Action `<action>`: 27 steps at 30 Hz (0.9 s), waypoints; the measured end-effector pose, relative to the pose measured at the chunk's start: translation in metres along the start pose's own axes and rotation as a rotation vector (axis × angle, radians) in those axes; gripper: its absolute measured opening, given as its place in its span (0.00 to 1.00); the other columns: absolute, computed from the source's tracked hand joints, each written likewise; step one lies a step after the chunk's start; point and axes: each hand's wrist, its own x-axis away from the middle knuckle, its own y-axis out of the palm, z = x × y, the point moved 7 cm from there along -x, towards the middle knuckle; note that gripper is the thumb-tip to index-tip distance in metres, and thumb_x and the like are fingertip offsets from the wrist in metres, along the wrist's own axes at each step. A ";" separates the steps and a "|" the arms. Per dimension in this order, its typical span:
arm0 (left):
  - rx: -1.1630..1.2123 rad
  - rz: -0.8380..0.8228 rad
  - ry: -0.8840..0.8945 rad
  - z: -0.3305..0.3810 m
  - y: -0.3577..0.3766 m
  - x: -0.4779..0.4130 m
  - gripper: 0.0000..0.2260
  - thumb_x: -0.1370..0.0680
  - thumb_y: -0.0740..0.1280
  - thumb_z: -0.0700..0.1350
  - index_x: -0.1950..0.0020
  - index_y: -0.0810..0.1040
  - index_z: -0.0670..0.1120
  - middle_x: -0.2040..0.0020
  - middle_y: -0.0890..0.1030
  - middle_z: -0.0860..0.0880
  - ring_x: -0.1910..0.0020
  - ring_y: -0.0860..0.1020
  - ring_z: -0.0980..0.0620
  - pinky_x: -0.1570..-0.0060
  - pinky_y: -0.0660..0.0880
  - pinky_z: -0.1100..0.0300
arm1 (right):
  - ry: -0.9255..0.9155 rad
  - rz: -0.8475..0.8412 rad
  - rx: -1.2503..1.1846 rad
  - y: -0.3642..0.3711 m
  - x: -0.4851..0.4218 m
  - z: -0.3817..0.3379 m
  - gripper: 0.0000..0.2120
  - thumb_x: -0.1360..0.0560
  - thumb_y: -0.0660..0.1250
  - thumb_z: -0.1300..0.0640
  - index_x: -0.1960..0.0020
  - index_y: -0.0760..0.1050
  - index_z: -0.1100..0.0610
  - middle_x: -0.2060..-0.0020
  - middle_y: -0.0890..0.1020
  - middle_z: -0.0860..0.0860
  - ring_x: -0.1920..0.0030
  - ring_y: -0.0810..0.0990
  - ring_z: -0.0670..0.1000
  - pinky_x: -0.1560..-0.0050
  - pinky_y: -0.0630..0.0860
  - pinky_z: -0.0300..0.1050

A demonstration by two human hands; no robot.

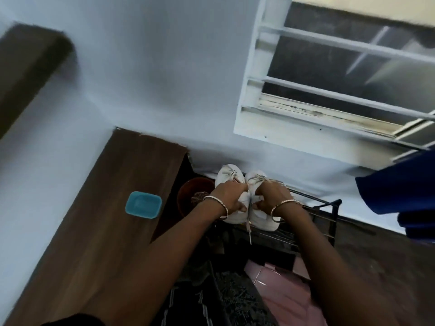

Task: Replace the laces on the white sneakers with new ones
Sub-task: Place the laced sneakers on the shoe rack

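Two white sneakers stand side by side on a dark wire rack point(313, 214) against the wall, toes toward the wall. My left hand point(229, 197) grips the left sneaker point(227, 174) around its middle. My right hand point(270, 196) grips the right sneaker point(255, 176) the same way. Both shoes carry greyish laces across the top. One loose lace end point(249, 228) hangs down between the two heels. Each wrist wears a thin bangle.
A brown wooden table point(94, 220) runs along the left with a teal lidded box point(143, 204) on it. A reddish-brown pot point(190, 191) sits between table and rack. A barred window point(341, 78) is above, blue cloth point(400, 194) hangs at right, pink fabric point(280, 285) lies below.
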 end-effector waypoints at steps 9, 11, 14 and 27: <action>-0.139 0.002 0.117 0.001 0.061 -0.064 0.18 0.24 0.72 0.47 0.37 0.74 0.43 0.46 0.81 0.38 0.45 0.78 0.38 0.50 0.72 0.51 | 0.279 0.151 -0.154 0.075 -0.020 0.068 0.12 0.27 0.71 0.49 0.46 0.79 0.52 0.47 0.83 0.57 0.45 0.81 0.62 0.52 0.74 0.48; -0.179 0.036 0.157 -0.005 0.075 -0.073 0.18 0.25 0.72 0.45 0.37 0.74 0.43 0.48 0.82 0.38 0.47 0.79 0.38 0.50 0.73 0.50 | 0.304 0.195 -0.166 0.095 -0.025 0.071 0.11 0.26 0.70 0.49 0.47 0.78 0.53 0.48 0.83 0.59 0.47 0.81 0.64 0.53 0.75 0.50; -0.231 0.055 0.226 -0.014 0.098 -0.083 0.18 0.35 0.79 0.42 0.48 0.80 0.43 0.64 0.82 0.41 0.63 0.81 0.40 0.64 0.75 0.53 | 0.302 0.238 -0.149 0.117 -0.033 0.070 0.08 0.25 0.68 0.52 0.49 0.79 0.55 0.52 0.83 0.60 0.50 0.81 0.64 0.52 0.74 0.50; -0.374 0.259 0.324 -0.060 0.216 -0.104 0.14 0.32 0.73 0.45 0.48 0.78 0.48 0.70 0.78 0.51 0.68 0.78 0.48 0.66 0.72 0.56 | 0.288 0.433 0.037 0.224 -0.075 0.082 0.06 0.36 0.69 0.57 0.67 0.72 0.52 0.78 0.76 0.50 0.76 0.77 0.53 0.61 0.60 0.47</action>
